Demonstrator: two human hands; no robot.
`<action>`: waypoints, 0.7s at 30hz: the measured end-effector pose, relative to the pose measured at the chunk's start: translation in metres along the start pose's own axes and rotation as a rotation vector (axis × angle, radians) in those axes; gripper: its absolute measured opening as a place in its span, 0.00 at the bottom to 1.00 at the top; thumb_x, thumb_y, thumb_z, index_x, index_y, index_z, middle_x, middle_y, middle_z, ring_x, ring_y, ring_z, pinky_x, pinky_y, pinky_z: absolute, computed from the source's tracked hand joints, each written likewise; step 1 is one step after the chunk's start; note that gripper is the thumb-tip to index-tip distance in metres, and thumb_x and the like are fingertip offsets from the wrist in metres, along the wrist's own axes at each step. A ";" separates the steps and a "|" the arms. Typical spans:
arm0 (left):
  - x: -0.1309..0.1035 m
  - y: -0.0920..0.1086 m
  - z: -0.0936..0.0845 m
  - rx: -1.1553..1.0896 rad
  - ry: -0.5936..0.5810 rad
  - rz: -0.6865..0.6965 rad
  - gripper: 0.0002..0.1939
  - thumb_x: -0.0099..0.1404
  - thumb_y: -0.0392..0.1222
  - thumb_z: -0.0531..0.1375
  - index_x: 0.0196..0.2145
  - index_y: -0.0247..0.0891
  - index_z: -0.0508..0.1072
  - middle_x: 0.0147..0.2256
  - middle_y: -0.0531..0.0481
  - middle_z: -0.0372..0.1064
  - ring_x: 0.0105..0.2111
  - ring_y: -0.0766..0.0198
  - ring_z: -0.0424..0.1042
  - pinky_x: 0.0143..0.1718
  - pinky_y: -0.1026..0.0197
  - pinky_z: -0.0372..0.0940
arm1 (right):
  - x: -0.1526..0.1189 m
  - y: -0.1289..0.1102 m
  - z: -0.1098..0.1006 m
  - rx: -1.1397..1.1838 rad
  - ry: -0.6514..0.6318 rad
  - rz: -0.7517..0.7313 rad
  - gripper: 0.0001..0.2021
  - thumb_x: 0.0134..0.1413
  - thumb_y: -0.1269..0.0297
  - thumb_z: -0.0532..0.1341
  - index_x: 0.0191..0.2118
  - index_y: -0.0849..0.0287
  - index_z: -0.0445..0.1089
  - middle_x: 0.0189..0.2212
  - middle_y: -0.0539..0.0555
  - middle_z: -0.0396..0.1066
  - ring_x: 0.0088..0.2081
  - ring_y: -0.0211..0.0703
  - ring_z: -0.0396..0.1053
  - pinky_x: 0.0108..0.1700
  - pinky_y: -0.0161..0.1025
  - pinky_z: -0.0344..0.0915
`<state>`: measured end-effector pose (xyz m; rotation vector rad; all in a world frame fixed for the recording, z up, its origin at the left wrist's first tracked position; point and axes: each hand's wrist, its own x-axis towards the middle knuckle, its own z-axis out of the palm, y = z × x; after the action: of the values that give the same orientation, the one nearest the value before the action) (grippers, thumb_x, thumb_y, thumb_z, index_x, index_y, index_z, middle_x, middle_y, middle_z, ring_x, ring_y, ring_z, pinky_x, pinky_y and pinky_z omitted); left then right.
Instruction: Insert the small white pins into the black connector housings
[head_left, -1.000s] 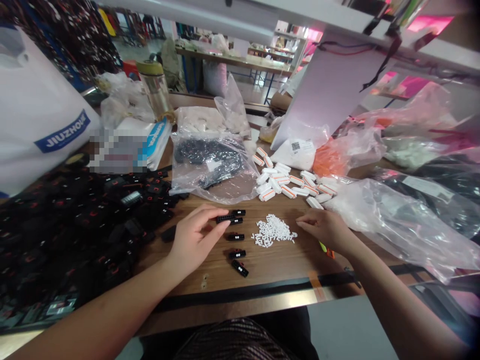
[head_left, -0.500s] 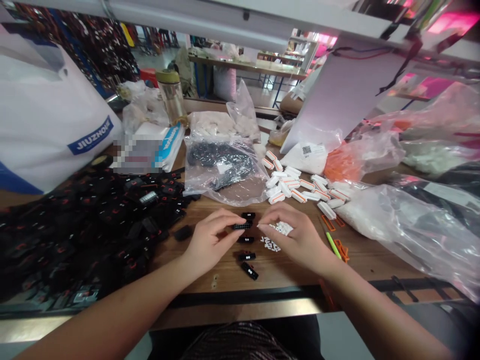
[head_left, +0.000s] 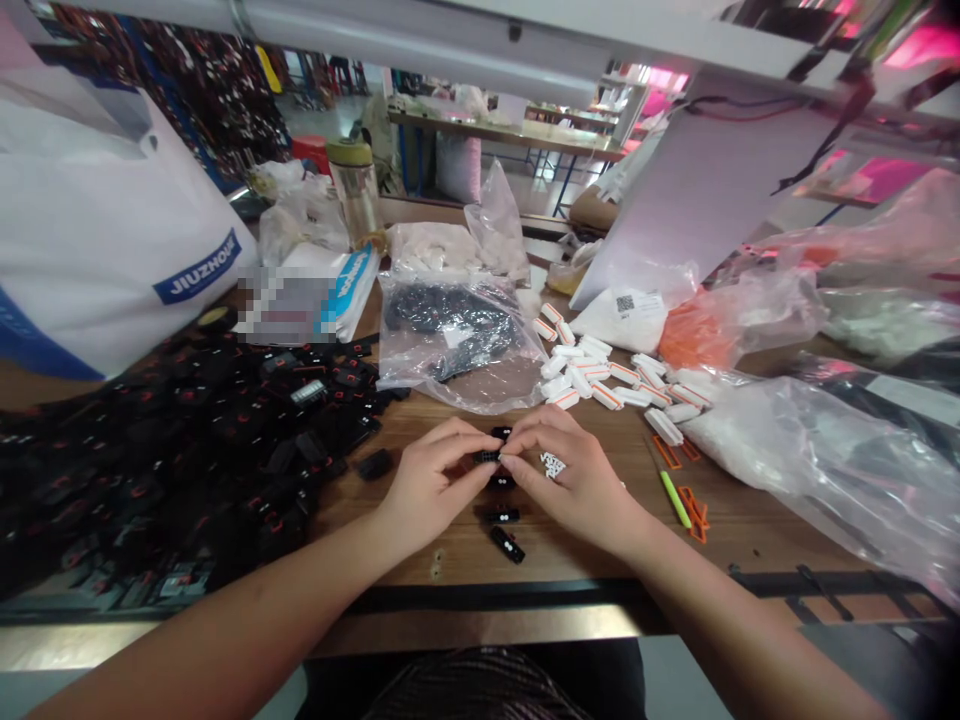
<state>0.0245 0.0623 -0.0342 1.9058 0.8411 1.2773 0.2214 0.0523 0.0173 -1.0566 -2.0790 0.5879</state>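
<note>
My left hand [head_left: 431, 485] pinches a black connector housing [head_left: 487, 456] between thumb and fingertips, its row of holes partly showing. At the housing's right end, my right hand [head_left: 577, 485] has thumb and index finger pressed together; whatever they hold is too small to make out. Under and around the hands, several more black connectors [head_left: 508, 545] lie in a loose column on the wooden table, with white dots on their tops. A little heap of small white plastic pieces [head_left: 553, 465] is partly covered by my right hand.
Left lies a big pile of black connectors [head_left: 225, 440]. Behind the hands are a clear bag of black parts [head_left: 457, 330] and white orange-striped pieces [head_left: 592, 370]. To the right are a green-handled tool [head_left: 675, 499], orange frames [head_left: 694, 515] and plastic bags [head_left: 810, 450].
My right hand has moved left, from beside the white pieces to the black connector housing, and its fingertips now meet it. The left hand still holds the housing. The view has shifted slightly.
</note>
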 end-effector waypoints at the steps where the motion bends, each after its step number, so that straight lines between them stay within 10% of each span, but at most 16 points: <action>1: 0.000 0.000 0.000 -0.001 0.003 -0.003 0.11 0.65 0.32 0.64 0.44 0.42 0.78 0.37 0.49 0.73 0.35 0.64 0.73 0.35 0.61 0.70 | 0.000 0.000 0.001 -0.006 0.006 -0.009 0.03 0.61 0.67 0.61 0.35 0.55 0.72 0.35 0.52 0.72 0.41 0.43 0.69 0.48 0.46 0.65; 21: 0.002 -0.004 -0.001 -0.063 0.027 -0.103 0.10 0.64 0.34 0.65 0.43 0.39 0.80 0.32 0.50 0.70 0.30 0.65 0.71 0.27 0.64 0.66 | -0.006 -0.001 -0.004 -0.280 0.077 -0.206 0.10 0.58 0.72 0.61 0.43 0.53 0.77 0.40 0.51 0.79 0.40 0.46 0.71 0.46 0.49 0.65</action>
<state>0.0234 0.0665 -0.0357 1.7760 0.8907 1.2554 0.2262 0.0468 0.0180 -0.9824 -2.2093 0.1540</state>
